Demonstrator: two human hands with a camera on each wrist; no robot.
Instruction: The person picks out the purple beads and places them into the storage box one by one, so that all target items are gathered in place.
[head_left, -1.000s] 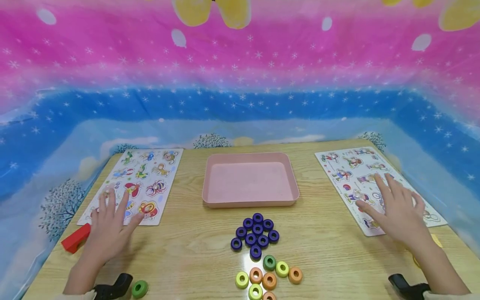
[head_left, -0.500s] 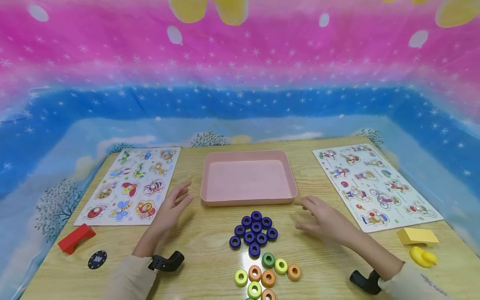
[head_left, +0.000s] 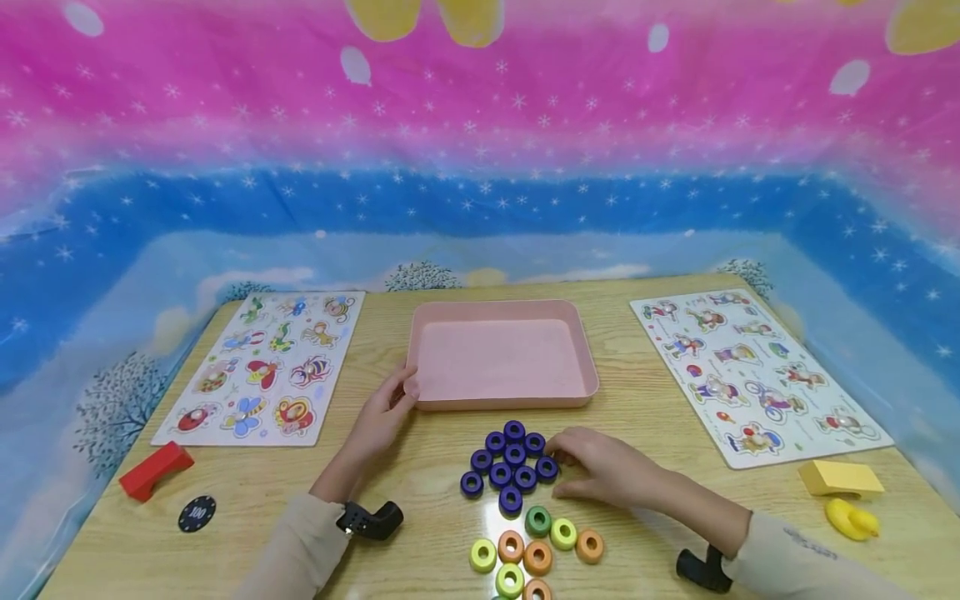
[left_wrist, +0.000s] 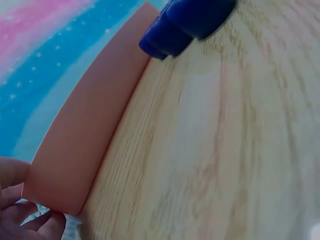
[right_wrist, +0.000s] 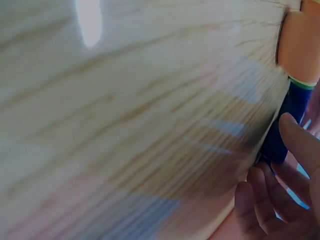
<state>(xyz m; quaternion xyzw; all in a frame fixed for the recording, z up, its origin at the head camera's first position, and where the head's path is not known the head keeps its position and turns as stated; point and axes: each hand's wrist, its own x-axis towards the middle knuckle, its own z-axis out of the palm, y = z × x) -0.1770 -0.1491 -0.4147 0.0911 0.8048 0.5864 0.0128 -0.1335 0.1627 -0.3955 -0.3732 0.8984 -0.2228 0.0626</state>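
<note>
My left hand [head_left: 384, 417] holds the front left corner of a shallow pink tray [head_left: 504, 402], thumb and fingers on either side of its wall in the left wrist view. My right hand [head_left: 607, 467] is low over the table at the right edge of a cluster of dark purple ring-shaped beads [head_left: 514, 455]. Its thumb and bent fingers stand apart around the rightmost purple bead [head_left: 547, 468]. In the right wrist view the thumb [right_wrist: 300, 140] overlaps a dark blue-looking bead [right_wrist: 274, 142], with the fingertips close below it.
Green, yellow and orange beads [head_left: 538, 557] lie in front of the purple ones. Picture puzzle boards stand left [head_left: 262, 367] and right [head_left: 750, 375]. A red block [head_left: 156, 471] and black chip [head_left: 197, 513] lie left; a yellow block [head_left: 840, 478] and yellow duck [head_left: 851, 520] lie right.
Both hands have moved inward from above the puzzle boards. The left hand has taken hold of the tray's corner; the right has come down beside the purple beads. The tray looks unmoved.
</note>
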